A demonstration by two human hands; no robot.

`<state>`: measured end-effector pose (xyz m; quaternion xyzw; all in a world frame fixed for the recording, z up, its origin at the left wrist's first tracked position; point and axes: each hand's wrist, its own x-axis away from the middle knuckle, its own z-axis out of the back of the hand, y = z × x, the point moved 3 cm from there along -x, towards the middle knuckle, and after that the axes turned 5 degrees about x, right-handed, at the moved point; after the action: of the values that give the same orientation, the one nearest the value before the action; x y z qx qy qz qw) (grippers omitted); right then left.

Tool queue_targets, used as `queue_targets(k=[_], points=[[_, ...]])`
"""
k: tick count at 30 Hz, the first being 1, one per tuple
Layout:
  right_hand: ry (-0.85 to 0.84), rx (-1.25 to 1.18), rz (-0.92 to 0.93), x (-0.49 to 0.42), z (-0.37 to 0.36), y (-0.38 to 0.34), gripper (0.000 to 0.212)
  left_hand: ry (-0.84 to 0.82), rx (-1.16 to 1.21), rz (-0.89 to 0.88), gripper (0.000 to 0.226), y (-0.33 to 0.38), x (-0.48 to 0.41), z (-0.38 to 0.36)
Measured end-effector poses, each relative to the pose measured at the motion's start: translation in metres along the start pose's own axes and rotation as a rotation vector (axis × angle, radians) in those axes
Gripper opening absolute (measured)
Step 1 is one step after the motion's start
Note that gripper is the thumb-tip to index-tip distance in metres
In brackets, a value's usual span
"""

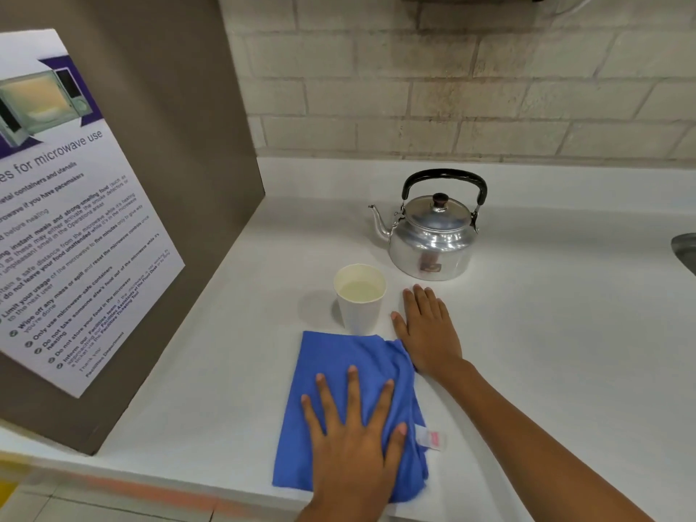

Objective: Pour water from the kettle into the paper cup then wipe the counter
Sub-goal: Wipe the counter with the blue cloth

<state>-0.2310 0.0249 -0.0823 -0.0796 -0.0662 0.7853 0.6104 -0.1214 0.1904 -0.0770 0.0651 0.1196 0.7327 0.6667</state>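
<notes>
Here, left hand partly covers blue cloth.

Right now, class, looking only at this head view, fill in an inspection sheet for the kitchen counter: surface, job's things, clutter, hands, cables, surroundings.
Surface: white counter, no puddle visible.
Job's things: metal kettle upright at the back, lid on, spout pointing left; paper cup upright in front of it, holding liquid; blue cloth spread flat near the front edge, just short of the cup.
Clutter: nothing seen.
Hands: left hand flat on the cloth, fingers spread; right hand flat on the counter beside the cup, heel at the cloth's corner; no grip on anything.
Cables: nothing seen.
Surroundings: brick wall behind; brown panel with a microwave notice on the left.
</notes>
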Motion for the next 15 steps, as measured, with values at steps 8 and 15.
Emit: queue_targets(k=[8, 15], points=[[0.018, -0.030, 0.006, 0.000, 0.002, 0.000, 0.057, -0.027, -0.047, 0.047, 0.064, -0.044, -0.005, 0.022], [-0.008, -0.011, 0.016, -0.002, 0.000, 0.000, 0.057, -0.071, -0.023, 0.079, 0.063, -0.002, -0.004, 0.008]])
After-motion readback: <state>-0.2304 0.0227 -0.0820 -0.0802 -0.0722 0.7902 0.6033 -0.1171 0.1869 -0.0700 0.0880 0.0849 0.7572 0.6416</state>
